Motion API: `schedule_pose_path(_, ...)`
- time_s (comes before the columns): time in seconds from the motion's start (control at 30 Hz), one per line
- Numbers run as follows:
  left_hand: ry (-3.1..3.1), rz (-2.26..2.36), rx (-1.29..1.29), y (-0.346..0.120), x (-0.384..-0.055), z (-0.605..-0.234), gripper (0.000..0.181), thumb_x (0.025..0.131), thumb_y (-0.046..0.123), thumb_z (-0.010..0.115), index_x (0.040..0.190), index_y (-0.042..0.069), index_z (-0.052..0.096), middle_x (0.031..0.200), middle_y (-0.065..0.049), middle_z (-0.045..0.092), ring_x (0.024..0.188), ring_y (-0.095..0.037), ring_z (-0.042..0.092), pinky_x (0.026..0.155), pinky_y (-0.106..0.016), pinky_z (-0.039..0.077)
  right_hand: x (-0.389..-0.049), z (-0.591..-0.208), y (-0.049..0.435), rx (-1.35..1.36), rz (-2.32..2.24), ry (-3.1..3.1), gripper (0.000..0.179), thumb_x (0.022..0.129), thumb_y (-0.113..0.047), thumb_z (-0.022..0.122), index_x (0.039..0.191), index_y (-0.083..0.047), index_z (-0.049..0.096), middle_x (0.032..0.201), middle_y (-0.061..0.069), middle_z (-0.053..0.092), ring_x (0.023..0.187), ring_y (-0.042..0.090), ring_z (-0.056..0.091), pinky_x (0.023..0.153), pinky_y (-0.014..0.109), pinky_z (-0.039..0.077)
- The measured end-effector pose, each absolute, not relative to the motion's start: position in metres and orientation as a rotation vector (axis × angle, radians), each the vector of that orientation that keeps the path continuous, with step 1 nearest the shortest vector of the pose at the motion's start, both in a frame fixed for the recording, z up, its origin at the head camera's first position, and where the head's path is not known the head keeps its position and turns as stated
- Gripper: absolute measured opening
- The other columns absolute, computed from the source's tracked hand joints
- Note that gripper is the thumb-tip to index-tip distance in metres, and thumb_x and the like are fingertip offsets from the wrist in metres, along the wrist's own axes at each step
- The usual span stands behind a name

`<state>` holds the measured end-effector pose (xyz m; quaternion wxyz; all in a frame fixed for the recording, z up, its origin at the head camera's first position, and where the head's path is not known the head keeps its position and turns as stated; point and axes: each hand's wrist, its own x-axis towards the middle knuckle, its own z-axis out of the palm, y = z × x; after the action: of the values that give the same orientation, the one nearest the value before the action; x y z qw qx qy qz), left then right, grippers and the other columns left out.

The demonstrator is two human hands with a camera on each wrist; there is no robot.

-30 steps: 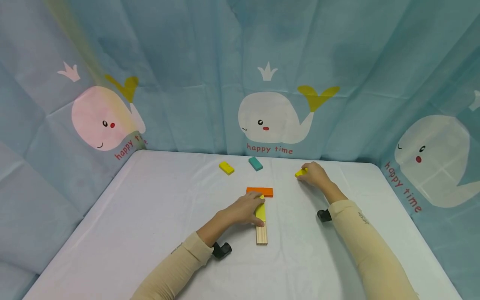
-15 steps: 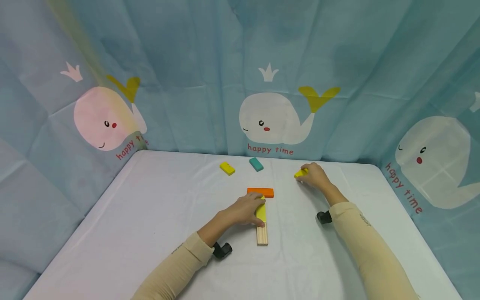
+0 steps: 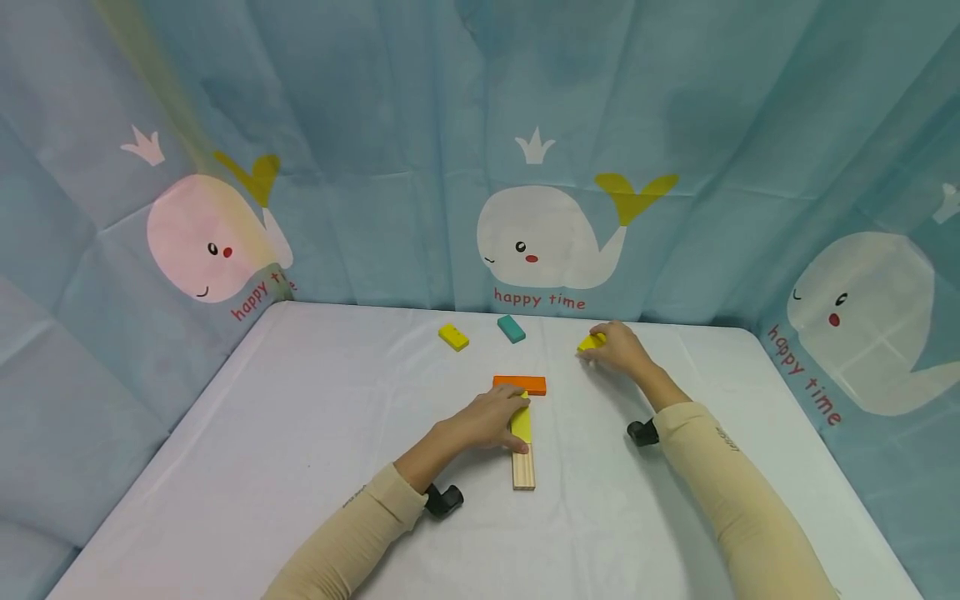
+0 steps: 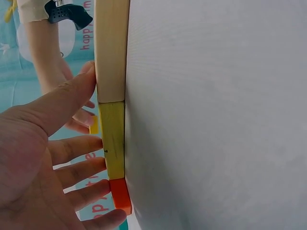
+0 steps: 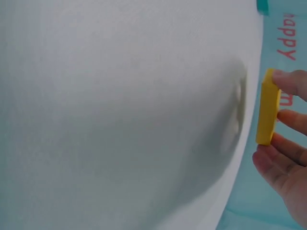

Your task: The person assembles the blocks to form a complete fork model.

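My right hand (image 3: 621, 348) pinches a yellow block (image 5: 268, 108) between thumb and fingers near the table's far side. In the right wrist view this block is lifted off the cloth, its shadow falling apart from it. At the middle, an orange block (image 3: 521, 385) lies crosswise, with a second yellow block (image 3: 522, 427) and a plain wooden block (image 3: 523, 468) in line below it. Over this row rests my left hand (image 3: 491, 418), fingers spread and fairly straight. Its thumb (image 4: 72, 98) touches the plain block; its other fingers touch the yellow and orange ones.
Toward the back of the white-clothed table (image 3: 337, 400) lie a third yellow block (image 3: 453, 337) and a teal block (image 3: 512, 328). A blue curtain (image 3: 375, 242) with whale prints hangs behind and along the sides.
My right hand has shifted a little to the left with the yellow block in its fingers. The left hand and the row of blocks have stayed in place.
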<state>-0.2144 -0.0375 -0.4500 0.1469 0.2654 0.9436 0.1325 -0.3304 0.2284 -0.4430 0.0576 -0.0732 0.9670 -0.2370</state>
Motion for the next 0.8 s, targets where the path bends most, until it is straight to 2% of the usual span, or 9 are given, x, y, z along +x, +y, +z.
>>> schedule_pose_path(0.17,2.714,0.387,0.758,-0.037,-0.215,-0.451,0.078,0.079,0.047,0.078,0.143,0.013,0.049,0.154,-0.004,0.039,0.143,-0.021,0.034,0.116,-0.043,0.034,-0.33,-0.442,0.225,-0.253,-0.739,2.926,0.058,0.087,-0.029,0.072,0.131,0.004,0.056,0.133,0.026,0.049,0.116,0.038,0.048,0.104,0.054,0.041)
schedule_pose_path(0.43,2.707,0.385,0.753,-0.037,-0.214,-0.45,0.078,0.078,0.048,0.078,0.143,0.014,0.05,0.152,-0.004,0.041,0.141,-0.021,0.035,0.115,-0.042,0.036,-0.325,-0.436,0.213,-0.321,-0.786,2.913,0.056,0.084,-0.027,0.075,0.128,0.005,0.059,0.127,0.026,0.053,0.113,0.038,0.05,0.099,0.053,0.044)
schedule_pose_path(0.8,2.708,0.38,0.754,-0.037,-0.215,-0.451,0.079,0.078,0.05,0.077,0.143,0.015,0.049,0.152,-0.004,0.041,0.141,-0.02,0.036,0.115,-0.042,0.037,-0.322,-0.432,0.2,-0.361,-0.758,2.897,0.053,0.086,-0.025,0.074,0.129,0.002,0.059,0.126,0.023,0.055,0.113,0.036,0.05,0.102,0.052,0.044)
